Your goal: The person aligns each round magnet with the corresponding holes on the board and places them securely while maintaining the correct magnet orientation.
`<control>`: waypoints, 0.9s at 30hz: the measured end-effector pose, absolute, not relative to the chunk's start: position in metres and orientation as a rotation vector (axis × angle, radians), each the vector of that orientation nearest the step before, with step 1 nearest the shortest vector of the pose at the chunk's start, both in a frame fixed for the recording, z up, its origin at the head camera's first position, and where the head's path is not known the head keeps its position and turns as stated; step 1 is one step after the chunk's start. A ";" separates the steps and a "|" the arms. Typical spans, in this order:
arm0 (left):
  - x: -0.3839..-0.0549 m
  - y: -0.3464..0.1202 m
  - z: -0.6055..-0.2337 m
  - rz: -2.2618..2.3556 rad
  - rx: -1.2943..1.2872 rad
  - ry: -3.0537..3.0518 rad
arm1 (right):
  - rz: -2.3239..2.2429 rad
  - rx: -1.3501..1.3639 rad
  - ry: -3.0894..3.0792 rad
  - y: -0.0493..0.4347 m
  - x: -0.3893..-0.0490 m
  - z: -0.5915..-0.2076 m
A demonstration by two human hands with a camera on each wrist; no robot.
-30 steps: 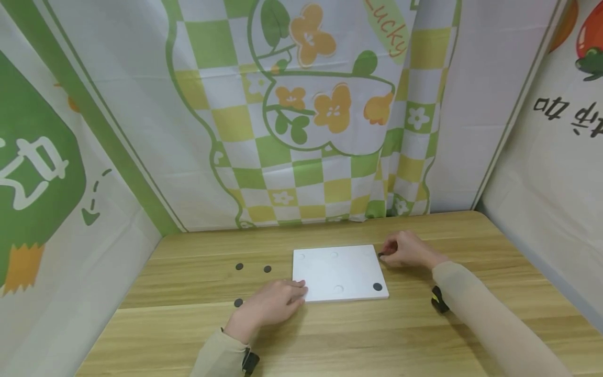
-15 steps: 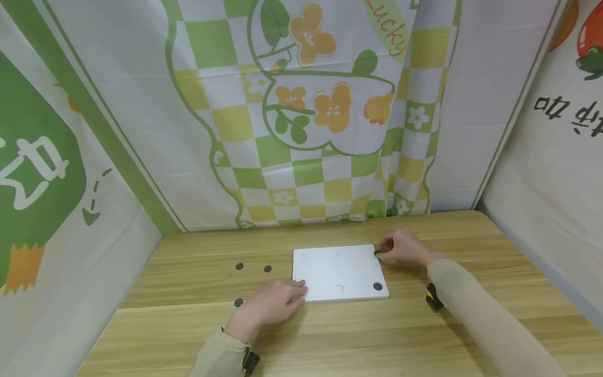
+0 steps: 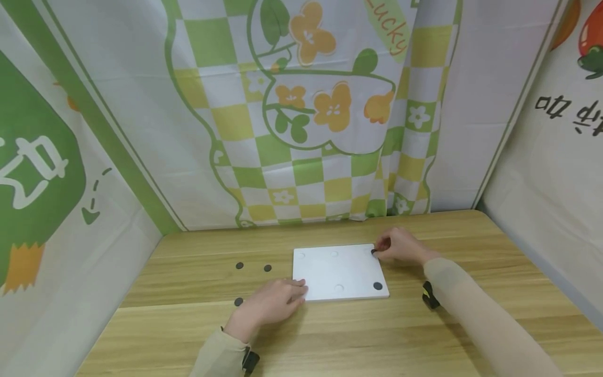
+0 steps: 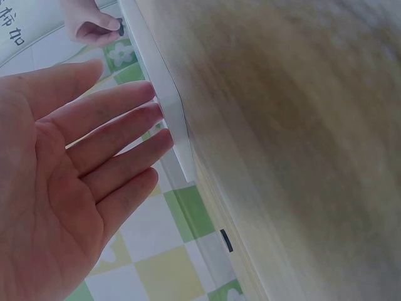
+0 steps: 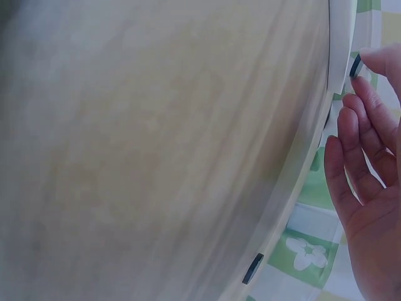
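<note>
The white board [image 3: 320, 272] lies flat on the wooden table [image 3: 358, 335], and it has small round hollows [image 3: 339, 288] in it. The hollow at the board's near right corner has a black disc [image 3: 378, 286] in it. The near middle, far left and far middle hollows have nothing in them. The board's near left corner is partly under the left hand [image 3: 273, 302], so I cannot tell what is there. That hand has straight fingers touching the board's left edge. The right hand [image 3: 402, 247], well apart from the other one, pinches a small dark disc [image 3: 374, 252] at the board's far right corner; I cannot tell if the disc touches the board. Three loose discs [image 3: 267, 268] lie to the left of the board. Behind the board hangs a checked cloth [image 3: 308, 180] with the orange word "Lucky" [image 3: 387, 27] high on it. Up to the right of the board is black writing [image 3: 584, 121], and up to the left is white writing [image 3: 42, 165], both cut off.
</note>
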State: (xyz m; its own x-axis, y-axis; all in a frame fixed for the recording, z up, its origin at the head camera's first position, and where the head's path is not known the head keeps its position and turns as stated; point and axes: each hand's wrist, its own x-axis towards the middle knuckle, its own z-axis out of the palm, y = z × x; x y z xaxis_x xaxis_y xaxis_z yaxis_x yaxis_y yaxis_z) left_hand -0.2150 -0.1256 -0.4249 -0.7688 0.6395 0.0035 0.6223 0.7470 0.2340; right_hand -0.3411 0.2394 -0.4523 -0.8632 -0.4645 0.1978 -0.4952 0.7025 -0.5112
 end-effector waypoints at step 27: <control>-0.216 -0.126 -0.425 0.344 1.053 2.857 | 0.905 0.894 -2.837 0.230 -0.353 -0.456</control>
